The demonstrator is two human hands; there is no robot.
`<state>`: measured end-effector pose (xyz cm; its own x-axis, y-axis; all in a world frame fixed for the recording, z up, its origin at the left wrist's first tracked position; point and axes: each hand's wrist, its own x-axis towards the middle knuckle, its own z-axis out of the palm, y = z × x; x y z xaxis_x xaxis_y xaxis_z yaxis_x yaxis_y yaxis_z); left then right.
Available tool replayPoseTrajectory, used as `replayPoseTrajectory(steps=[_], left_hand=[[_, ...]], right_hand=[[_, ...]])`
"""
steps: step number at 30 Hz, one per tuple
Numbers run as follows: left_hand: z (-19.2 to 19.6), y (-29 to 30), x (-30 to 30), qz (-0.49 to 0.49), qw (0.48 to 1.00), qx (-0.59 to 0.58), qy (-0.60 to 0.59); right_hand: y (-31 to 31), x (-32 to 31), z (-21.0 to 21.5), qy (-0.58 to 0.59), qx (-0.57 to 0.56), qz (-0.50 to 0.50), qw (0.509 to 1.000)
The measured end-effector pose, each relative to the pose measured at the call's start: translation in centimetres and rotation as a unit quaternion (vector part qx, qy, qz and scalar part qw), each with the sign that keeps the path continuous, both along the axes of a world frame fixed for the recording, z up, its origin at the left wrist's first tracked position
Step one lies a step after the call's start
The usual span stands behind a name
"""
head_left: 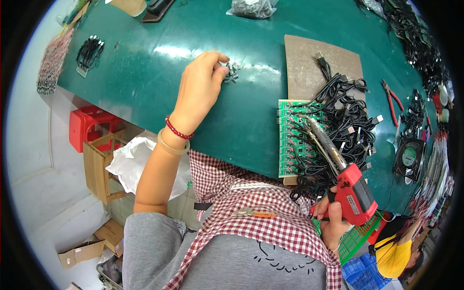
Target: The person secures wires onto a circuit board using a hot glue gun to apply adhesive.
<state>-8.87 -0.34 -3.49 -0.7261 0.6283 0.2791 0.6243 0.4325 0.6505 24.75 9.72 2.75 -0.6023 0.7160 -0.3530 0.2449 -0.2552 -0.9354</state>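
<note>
- Fingertips of the left hand: bunched together and curled down onto a small heap of grey components; whether a piece is actually pinched cannot be told, as the fingers cover the near side of the heap.
- Small grey components: tiny, dark grey, lying loose on the green desk near its middle, towards the far edge; individual shapes too small to make out.
- Left wrist: one red bead bracelet and one pale bangle.
- Far left corner of the desk: bundle of black leads; beside it, past the desk's left edge, a reddish wire bunch, blurred by the lens rim.
- Below the left edge of the desk: red plastic stool, wooden stool holding a white bag, partly hidden by the forearm.
- Far edge of the desk: clear bag of small parts, cut off by the frame.
- Near edge, right of middle: green circuit board panel on a brown board, largely buried under a tangle of black cables.
- Right hand: fingers wrapped tight around the grip of a red soldering gun, metal barrel resting over the panel; the palm is hidden behind the tool.
- Right edge of the desk: red-handled pliers, small black fan, further items distorted and unclear.
- Lower right corner: another person in a yellow top, mostly cut off.
</note>
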Motion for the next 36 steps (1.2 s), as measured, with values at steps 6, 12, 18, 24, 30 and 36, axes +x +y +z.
replayPoseTrajectory(steps=[6, 12, 18, 24, 30, 36], left_hand=[[0.5, -0.5, 1.3, 0.005, 0.995, -0.007, -0.097], [2.5, -0.4, 5.4, -0.106, 0.87, 0.126, -0.465], [5.5, 0.5, 13.3, -0.296, 0.744, 0.071, -0.596], [5.6, 0.0, 14.6, -0.27, 0.704, 0.073, -0.653], [6.3, 0.2, 14.3, -0.285, 0.758, 0.009, -0.586], [5.9, 0.7, 14.0, -0.341, 0.845, 0.002, -0.412]], right_hand=[[0.3, -1.4, 0.9, 0.074, 0.005, -0.003, 0.997], [0.8, -1.9, 1.3, 0.128, -0.052, -0.02, 0.99], [0.6, -4.8, 2.6, -0.019, -0.02, 0.111, 0.993], [0.9, -4.1, 2.0, -0.005, -0.038, 0.132, 0.991], [1.2, -4.2, 1.7, 0.019, 0.117, 0.172, 0.978], [0.9, -3.6, 0.7, -0.044, 0.084, 0.141, 0.985]])
